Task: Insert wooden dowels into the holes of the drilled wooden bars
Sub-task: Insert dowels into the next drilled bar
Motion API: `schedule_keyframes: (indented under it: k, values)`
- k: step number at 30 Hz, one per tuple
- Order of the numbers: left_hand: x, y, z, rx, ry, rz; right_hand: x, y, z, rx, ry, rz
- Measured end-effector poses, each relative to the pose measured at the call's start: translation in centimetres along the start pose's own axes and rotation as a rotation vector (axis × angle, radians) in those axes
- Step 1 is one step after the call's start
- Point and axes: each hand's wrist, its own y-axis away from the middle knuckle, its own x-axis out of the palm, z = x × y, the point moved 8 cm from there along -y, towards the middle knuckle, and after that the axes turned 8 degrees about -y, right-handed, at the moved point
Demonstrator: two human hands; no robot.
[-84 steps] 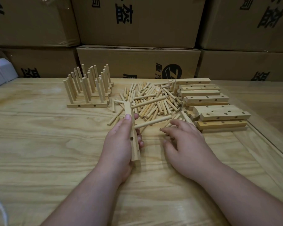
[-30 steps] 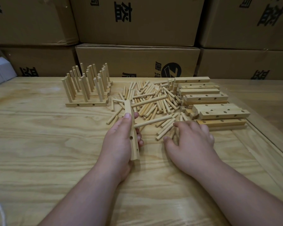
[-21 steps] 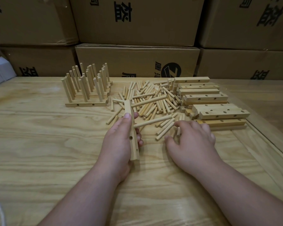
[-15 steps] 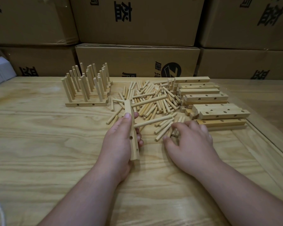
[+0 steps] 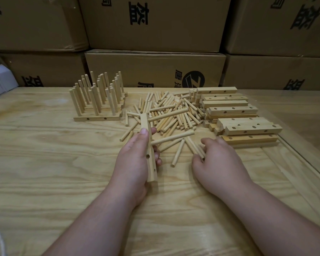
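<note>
My left hand [image 5: 135,161] grips a drilled wooden bar [image 5: 149,150] on its edge on the table, pointing away from me. Two dowels stick out of the bar to the right, one near its far end [image 5: 167,114] and one at its middle [image 5: 172,138]. My right hand [image 5: 218,163] rests on the table right of the bar, its curled fingers gathering a few loose dowels [image 5: 199,151] at the near edge of the dowel pile [image 5: 170,115]. Drilled bars lie stacked [image 5: 235,115] to the right.
Finished bars with upright dowels [image 5: 98,100] stand at the back left. Cardboard boxes [image 5: 155,69] line the far edge of the table. A white box [image 5: 0,84] sits at the far left. A glass sheet edge [image 5: 303,163] runs along the right.
My right hand has dragged several dowels out of the pile toward me and closed its fingers round some. The left hand and its bar have stayed put.
</note>
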Motion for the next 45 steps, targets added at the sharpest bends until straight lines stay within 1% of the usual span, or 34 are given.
schedule_keyframes:
  k: [6, 11, 13, 15, 18, 20, 23, 25, 27, 30, 32, 36, 41, 45]
  values:
    - [0.0, 0.1, -0.1, -0.003, 0.007, -0.002, 0.0, -0.1, 0.1, -0.006, 0.037, -0.013]
    - [0.0, 0.1, -0.1, -0.008, 0.008, 0.000, 0.0, -0.3, -0.3, -0.034, -0.062, -0.065]
    - [0.0, 0.1, -0.1, -0.009, 0.013, -0.002, -0.3, -0.4, -0.4, -0.059, -0.132, -0.104]
    - [-0.1, 0.0, 0.0, -0.012, 0.024, -0.002, -1.1, -0.4, -0.2, -0.110, -0.259, -0.171]
    - [0.0, 0.1, -0.3, 0.004, 0.049, 0.011, -2.2, 0.2, 1.2, -0.244, -0.477, -0.223]
    - [0.2, 0.2, -0.5, 0.014, 0.058, 0.019, -2.1, 0.7, 2.2, -0.326, -0.553, -0.177]
    - [0.5, 0.2, -0.7, 0.020, 0.077, 0.034, -1.0, 1.2, 3.2, -0.384, -0.605, -0.016]
    - [0.4, 0.2, -0.8, 0.027, 0.091, 0.034, -0.3, 1.7, 3.8, -0.425, -0.588, 0.080]
    - [0.4, 0.2, -0.8, 0.031, 0.094, 0.030, 0.0, 2.0, 4.1, -0.450, -0.556, 0.140]
    - [0.3, 0.2, -0.8, 0.028, 0.081, 0.021, 0.6, 2.0, 4.3, -0.442, -0.529, 0.219]
    - [0.2, 0.2, -0.8, 0.028, 0.055, 0.011, 0.9, 2.0, 4.2, -0.436, -0.521, 0.244]
    - [0.0, 0.2, -0.9, 0.019, 0.029, -0.002, 1.5, 2.5, 4.6, -0.487, -0.536, 0.305]
    - [-0.2, 0.2, -1.0, 0.020, 0.052, -0.017, 0.9, 2.4, 4.7, -0.536, -0.530, 0.241]
    - [-0.2, 0.1, -0.9, 0.016, 0.131, -0.031, 0.6, 2.6, 5.1, -0.566, -0.510, 0.250]
